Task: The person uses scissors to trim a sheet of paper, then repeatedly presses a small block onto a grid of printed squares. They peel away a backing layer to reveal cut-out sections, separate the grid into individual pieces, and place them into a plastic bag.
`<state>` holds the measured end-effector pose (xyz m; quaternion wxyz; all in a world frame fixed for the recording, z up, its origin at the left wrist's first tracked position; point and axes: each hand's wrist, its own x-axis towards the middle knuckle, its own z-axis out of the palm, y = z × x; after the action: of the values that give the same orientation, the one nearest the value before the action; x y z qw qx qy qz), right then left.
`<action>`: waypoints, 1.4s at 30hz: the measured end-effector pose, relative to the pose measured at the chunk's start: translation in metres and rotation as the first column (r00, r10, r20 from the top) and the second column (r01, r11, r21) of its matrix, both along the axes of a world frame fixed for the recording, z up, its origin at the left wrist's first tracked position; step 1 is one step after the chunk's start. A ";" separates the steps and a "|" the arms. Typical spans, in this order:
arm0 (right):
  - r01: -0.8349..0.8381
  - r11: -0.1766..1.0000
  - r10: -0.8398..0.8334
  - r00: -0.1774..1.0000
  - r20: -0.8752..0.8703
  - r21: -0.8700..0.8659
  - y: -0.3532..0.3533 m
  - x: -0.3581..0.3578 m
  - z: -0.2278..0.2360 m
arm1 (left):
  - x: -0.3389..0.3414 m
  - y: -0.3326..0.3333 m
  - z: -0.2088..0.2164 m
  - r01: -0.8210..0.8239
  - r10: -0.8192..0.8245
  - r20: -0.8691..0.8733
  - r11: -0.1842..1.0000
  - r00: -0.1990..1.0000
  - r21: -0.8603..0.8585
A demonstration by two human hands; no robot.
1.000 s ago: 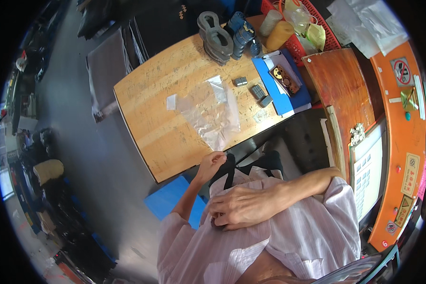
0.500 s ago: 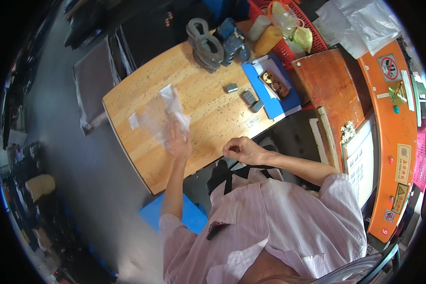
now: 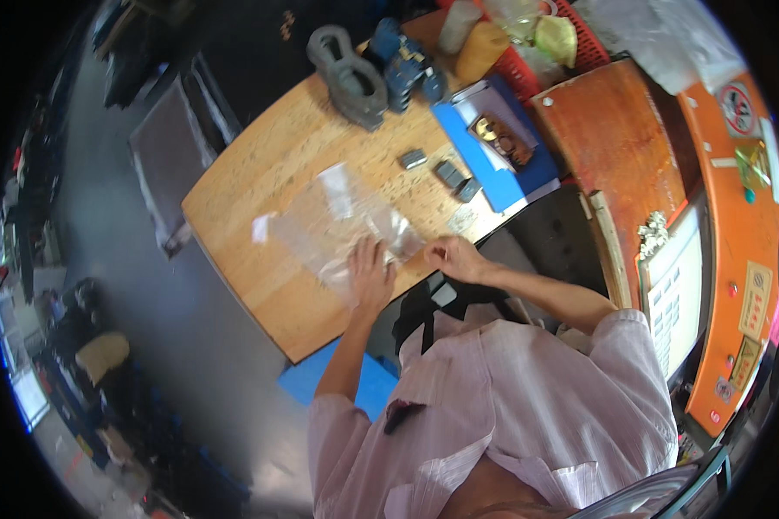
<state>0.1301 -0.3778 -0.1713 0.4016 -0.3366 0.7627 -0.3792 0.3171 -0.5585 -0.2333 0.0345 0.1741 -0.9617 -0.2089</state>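
Note:
A clear plastic bag [image 3: 307, 229] lies spread on the wooden table [image 3: 242, 182], with a white patch [image 3: 337, 192] across its upper part. Flat on the bag's near side rests my left hand [image 3: 372, 275], its fingers stretched out. My right hand [image 3: 457, 259] is at the bag's right corner, over the table's near edge. Its fingers are curled into a pinch, and whatever they hold, if anything, is hidden. A small white piece [image 3: 262, 227] sits at the bag's left end.
Several small dark grey blocks [image 3: 448, 173] sit right of the bag, beside a blue folder [image 3: 476, 160] carrying a brown patterned item [image 3: 502, 143]. A grey sole-shaped piece [image 3: 346, 78] and blue shoe-like items [image 3: 402, 69] stand at the far edge, near a red basket [image 3: 584, 39].
The bag now lies flatter and more spread out, farther right in the picture. My left hand has moved right and down; my right hand has come to the bag's corner. The view has shifted slightly.

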 end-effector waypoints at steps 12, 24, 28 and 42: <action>-0.299 0.946 0.089 0.611 -0.787 -0.125 -0.141 -0.019 -0.081 | 0.025 0.082 0.009 0.072 -0.086 0.081 0.985 0.993 0.156; -0.178 0.971 0.210 0.955 -0.211 0.162 -0.105 -0.022 -0.069 | 0.035 0.086 0.015 -0.048 0.027 0.081 0.963 0.996 0.264; -0.170 0.985 0.160 0.958 -0.238 -0.022 -0.091 -0.037 -0.061 | 0.020 0.082 0.026 -0.398 0.381 0.122 0.834 0.916 0.383; 0.279 0.951 -0.287 0.957 -0.043 -0.135 -0.046 -0.074 -0.033 | 0.011 0.067 -0.007 -0.481 0.725 0.165 0.253 0.668 0.839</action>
<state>0.0560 -0.4237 -0.2048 0.2967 -0.2603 0.7895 -0.4700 0.3283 -0.4911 -0.2407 0.1490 0.4969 -0.5804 -0.6277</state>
